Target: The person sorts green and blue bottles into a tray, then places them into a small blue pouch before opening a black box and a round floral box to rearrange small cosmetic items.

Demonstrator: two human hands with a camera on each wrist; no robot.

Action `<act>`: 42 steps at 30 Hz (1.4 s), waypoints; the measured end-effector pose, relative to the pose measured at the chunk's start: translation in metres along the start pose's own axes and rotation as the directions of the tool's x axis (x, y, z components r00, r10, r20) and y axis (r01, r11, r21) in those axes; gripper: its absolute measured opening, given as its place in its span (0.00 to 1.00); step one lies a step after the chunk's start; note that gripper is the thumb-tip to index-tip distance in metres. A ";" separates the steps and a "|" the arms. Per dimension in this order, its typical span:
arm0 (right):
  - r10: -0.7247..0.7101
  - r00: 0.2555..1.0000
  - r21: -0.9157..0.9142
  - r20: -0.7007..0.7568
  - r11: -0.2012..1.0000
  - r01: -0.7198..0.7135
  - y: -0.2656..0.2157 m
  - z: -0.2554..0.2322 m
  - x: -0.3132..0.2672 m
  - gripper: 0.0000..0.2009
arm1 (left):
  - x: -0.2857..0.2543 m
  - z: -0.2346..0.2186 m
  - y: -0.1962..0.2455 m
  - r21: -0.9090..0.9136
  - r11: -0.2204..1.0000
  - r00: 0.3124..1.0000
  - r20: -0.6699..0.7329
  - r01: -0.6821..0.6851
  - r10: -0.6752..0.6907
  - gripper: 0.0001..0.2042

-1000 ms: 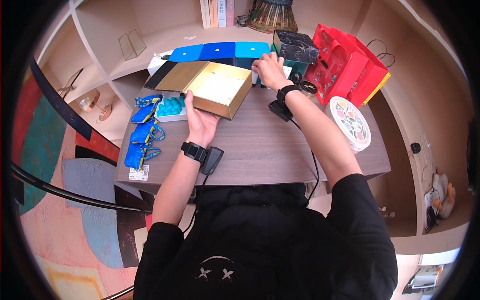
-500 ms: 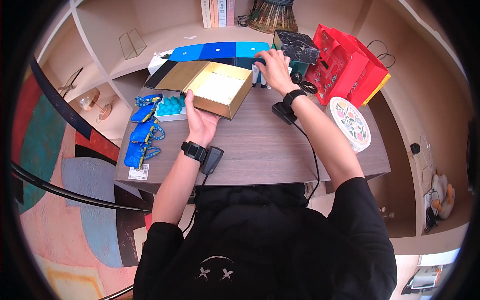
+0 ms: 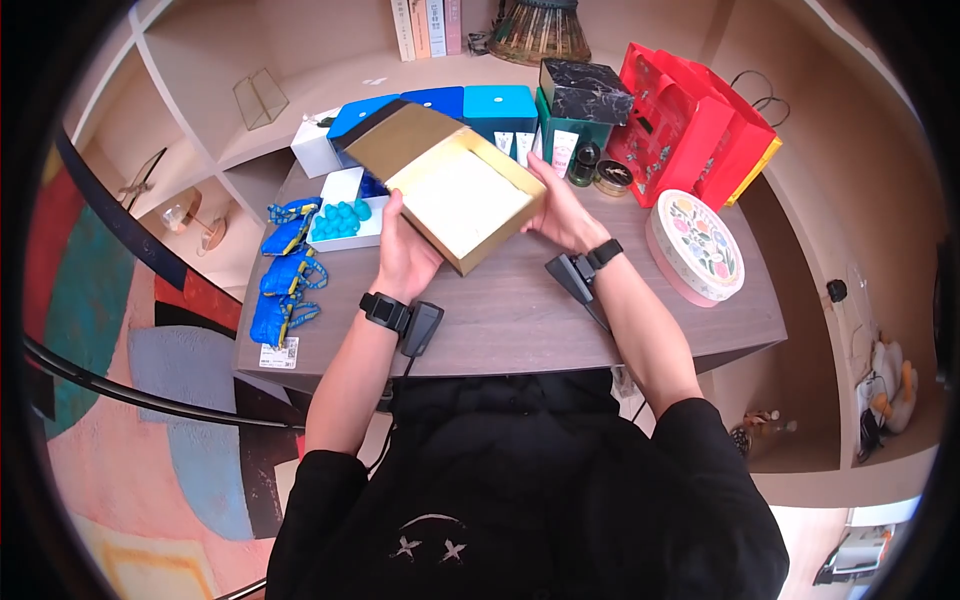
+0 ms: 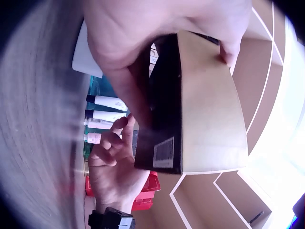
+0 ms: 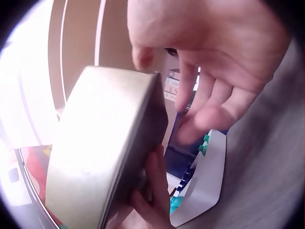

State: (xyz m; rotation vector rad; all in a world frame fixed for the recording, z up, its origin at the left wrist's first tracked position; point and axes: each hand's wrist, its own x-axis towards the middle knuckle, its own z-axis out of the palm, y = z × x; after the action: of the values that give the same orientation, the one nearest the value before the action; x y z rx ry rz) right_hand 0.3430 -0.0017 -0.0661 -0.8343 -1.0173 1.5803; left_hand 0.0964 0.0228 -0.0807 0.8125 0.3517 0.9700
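My left hand (image 3: 408,255) grips an opened gold box (image 3: 505,230) by its near left corner, thumb on the wall and fingers spread under the dark base. The box is tilted above the table, white inside, its gold-lined flap lid (image 3: 405,140) folded back to the left. My right hand (image 3: 562,220) is beside the box's right edge. Its fingers are loosely bent and nothing is in them; in the right wrist view a gap shows between the thumb and the box wall (image 5: 95,133). A barcode label (image 4: 164,152) shows on the underside in the left wrist view.
Behind the box stand small tubes (image 3: 563,152), blue boxes (image 3: 500,103), a green jar (image 3: 583,165) and a black marbled box (image 3: 588,90). Red bags (image 3: 665,125) and a round floral box (image 3: 697,245) are right. Left are turquoise pieces (image 3: 342,215) in a tray and blue pouches (image 3: 285,265).
My right hand has come back from the tubes and blue boxes to the right side of the gold box. The left hand has turned and tilted the box, shifting it slightly right.
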 end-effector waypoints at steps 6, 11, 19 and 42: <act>0.043 0.995 0.152 -0.092 0.988 -0.028 0.019 0.008 -0.020 0.30 | -0.004 0.008 -0.009 0.193 0.966 0.982 0.051 0.171 -0.184 0.43; 0.041 0.997 0.186 -0.069 0.982 -0.027 0.026 0.001 -0.020 0.30 | -0.005 0.005 -0.005 0.193 0.971 0.985 0.078 0.139 -0.156 0.42; -0.039 0.999 0.155 0.000 0.987 0.038 0.026 0.000 -0.027 0.39 | 0.001 -0.003 -0.009 0.171 0.983 0.990 0.108 0.069 -0.088 0.39; 0.066 0.997 0.348 -0.050 0.936 -0.045 0.027 -0.011 -0.022 0.34 | 0.007 -0.015 -0.007 0.067 0.993 0.994 0.050 -0.101 0.097 0.26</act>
State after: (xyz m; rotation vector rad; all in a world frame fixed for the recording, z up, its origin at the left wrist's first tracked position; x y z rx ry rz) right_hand 0.3470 -0.0238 -0.0944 -0.6655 -0.6477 1.7087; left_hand 0.0949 0.0329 -0.0948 0.9211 0.3086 1.0341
